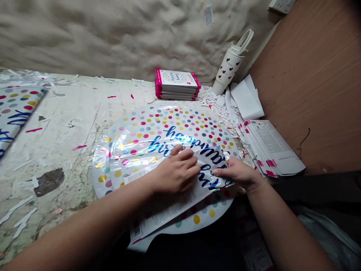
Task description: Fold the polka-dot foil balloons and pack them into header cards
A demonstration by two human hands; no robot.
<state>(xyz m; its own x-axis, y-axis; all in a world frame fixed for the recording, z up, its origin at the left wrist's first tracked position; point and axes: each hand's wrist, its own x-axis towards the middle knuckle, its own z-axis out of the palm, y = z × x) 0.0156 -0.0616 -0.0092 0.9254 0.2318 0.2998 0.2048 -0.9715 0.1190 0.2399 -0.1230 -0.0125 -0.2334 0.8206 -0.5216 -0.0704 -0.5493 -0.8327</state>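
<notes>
A round foil balloon point(158, 128) with coloured dots and blue "happy birthday" lettering lies flat, with others under it. Across its lower part slants a printed paper packet point(166, 212), showing fine text and a barcode. My left hand point(176, 171) is closed over the packet's upper part, its fingers curled; what lies under them is hidden. A folded foil balloon point(210, 162) with dark blue lettering sticks out at the packet's right end. My right hand point(241, 173) pinches its right edge, thumb on top and fingers mostly hidden beneath.
Behind the balloons stands a stack of pink-edged packets point(177, 86). A white tumbler point(229, 67) with hearts is at the back right. More packets point(273, 146) fan out beside the brown panel point(310, 86). Another balloon point(17, 113) lies left, among paper scraps.
</notes>
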